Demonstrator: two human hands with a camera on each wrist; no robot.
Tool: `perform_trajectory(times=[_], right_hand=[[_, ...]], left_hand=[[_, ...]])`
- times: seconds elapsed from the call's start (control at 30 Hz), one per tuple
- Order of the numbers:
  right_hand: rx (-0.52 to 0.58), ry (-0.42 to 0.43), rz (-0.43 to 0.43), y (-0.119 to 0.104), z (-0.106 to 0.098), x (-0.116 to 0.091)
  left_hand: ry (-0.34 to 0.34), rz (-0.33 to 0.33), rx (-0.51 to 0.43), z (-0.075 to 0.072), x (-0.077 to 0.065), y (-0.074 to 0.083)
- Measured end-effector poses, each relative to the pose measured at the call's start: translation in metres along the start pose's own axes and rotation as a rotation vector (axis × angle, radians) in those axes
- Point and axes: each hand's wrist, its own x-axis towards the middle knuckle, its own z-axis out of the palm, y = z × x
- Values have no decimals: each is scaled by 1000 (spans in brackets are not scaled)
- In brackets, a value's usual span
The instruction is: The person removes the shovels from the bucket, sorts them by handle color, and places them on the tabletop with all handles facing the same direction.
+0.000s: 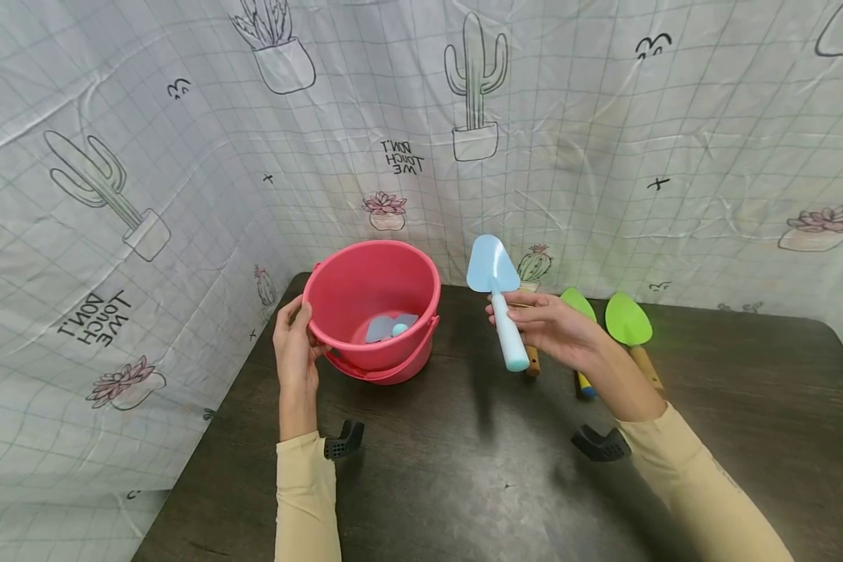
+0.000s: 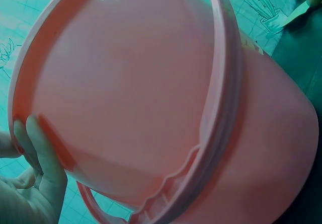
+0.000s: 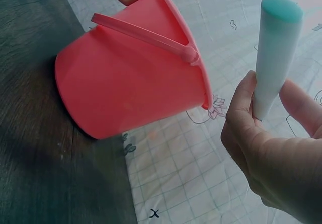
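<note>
A red bucket (image 1: 365, 289) stands on the dark table at the left, its handle hanging down the near side. My left hand (image 1: 297, 343) grips its rim, with fingers over the edge in the left wrist view. Inside lie grey-blue blades (image 1: 378, 329) and a round teal end (image 1: 399, 329). To the right of the bucket, my right hand (image 1: 558, 332) holds a hand trowel by its white handle (image 1: 509, 336), above the table. The trowel has a light blue blade (image 1: 492, 261) pointing up and away, and a teal handle end (image 3: 282, 8).
Behind my right arm lie a green trowel (image 1: 628, 318) with a wooden handle and another green blade (image 1: 578, 301) with a yellow and blue handle. A brown handle (image 1: 532, 362) shows partly beneath my right hand. A printed cactus cloth (image 1: 569, 140) hangs behind the table.
</note>
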Motion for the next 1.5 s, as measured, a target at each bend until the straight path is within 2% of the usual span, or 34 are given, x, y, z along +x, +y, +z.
perform_trajectory(times=[0.3, 0.7, 1.17, 1.5], right_hand=[[-1, -20, -7, 11, -4, -13], [6, -95, -19, 32, -19, -31], [62, -119, -32, 55, -35, -50], [49, -97, -12, 68, -44, -62]], left_hand=[[1, -11, -2, -1, 0, 0], [7, 2, 9, -3, 0, -1], [12, 3, 1, -7, 0, -3], [2, 1, 0, -8, -1, -4]])
